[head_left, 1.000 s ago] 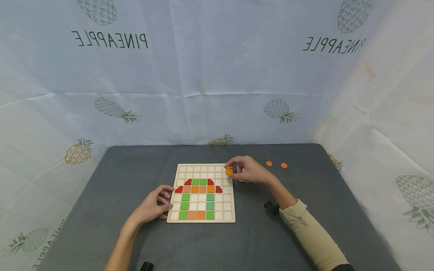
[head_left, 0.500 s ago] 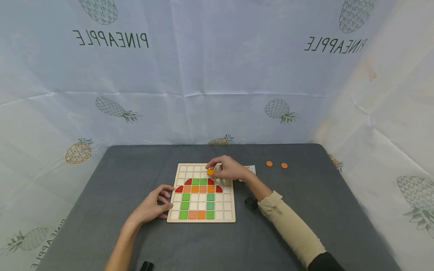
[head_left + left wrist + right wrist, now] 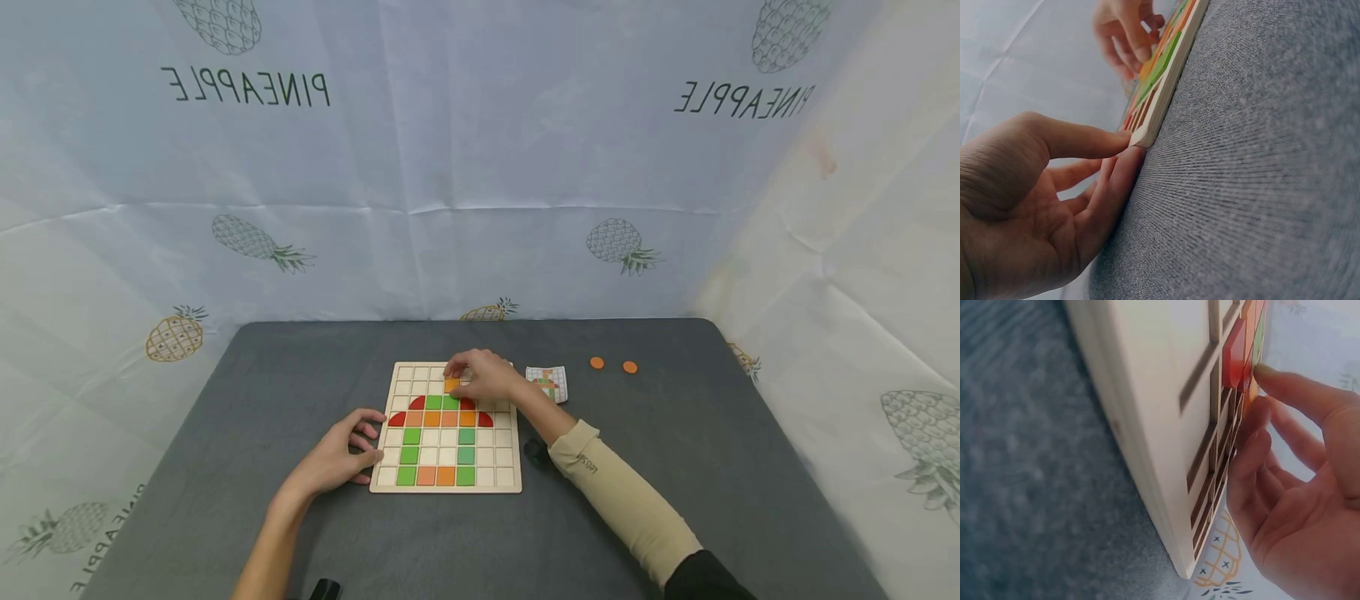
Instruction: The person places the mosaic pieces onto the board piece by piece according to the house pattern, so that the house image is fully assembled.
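A wooden grid board (image 3: 504, 457) lies on the grey table, with red, green and orange tiles set in its cells. At its left edge my left hand (image 3: 337, 452) holds the near corner, the thumb on top and a finger against the side in the left wrist view. Over the upper middle of the grid, my right hand (image 3: 487, 377) pinches an orange square tile (image 3: 452, 386) between thumb and fingers. That tile sits just above the row with two green squares (image 3: 432, 403). The right hand partly covers the red quarter-round tile (image 3: 468, 405) at that row's right end.
A small printed card (image 3: 551, 382) with a coloured grid picture lies right of the board, beside the right wrist. Two orange discs (image 3: 597, 363) lie farther right. A pineapple-print cloth (image 3: 408, 250) hangs behind the table.
The right hand has carried the orange tile left from the board's upper right edge and lowered it to the upper middle cells. The card is uncovered. The left hand stays put.
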`<state>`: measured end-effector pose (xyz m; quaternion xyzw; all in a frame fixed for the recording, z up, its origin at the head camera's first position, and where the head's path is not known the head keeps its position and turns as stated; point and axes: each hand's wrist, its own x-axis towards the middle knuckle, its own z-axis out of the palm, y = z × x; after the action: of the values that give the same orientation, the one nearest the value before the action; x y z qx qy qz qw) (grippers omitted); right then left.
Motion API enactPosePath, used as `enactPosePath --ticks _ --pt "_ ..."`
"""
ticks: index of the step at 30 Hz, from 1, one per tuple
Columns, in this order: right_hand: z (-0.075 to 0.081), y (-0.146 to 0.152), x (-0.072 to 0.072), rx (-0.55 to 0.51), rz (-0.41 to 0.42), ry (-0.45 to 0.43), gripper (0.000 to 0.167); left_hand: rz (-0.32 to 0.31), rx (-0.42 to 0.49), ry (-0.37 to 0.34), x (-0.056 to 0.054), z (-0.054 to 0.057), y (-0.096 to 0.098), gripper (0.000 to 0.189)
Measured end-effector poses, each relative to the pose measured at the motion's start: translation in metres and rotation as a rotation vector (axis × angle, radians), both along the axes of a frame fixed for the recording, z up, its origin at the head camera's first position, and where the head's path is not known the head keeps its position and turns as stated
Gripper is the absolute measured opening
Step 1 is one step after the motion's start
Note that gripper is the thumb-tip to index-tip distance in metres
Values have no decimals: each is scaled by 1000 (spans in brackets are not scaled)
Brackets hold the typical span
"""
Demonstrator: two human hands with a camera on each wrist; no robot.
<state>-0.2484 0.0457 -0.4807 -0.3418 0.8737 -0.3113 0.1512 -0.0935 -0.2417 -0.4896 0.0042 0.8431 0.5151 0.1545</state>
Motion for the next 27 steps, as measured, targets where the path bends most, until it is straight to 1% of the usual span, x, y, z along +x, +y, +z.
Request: enactPosePath --ticks 4,9,12,14,19,22,27 --pt "-1 0 1 16 -6 -9 25 4 0 1 1 0 1 58" --pt "0 2 4 21 -14 12 21 4 6 4 1 -1 1 59" --pt "3 6 6 21 0 34 21 8 7 4 1 -1 1 58" --pt "5 9 8 10 12 29 23 7 7 3 2 -1 1 58" --pt "14 22 9 -52 23 4 29 -1 8 3 2 -1 2 58" --pt "20 33 9 -80 13 3 31 2 9 3 2 -1 2 58" --pt "25 54 8 -99 -27 -1 33 10 4 4 1 -2 1 58"
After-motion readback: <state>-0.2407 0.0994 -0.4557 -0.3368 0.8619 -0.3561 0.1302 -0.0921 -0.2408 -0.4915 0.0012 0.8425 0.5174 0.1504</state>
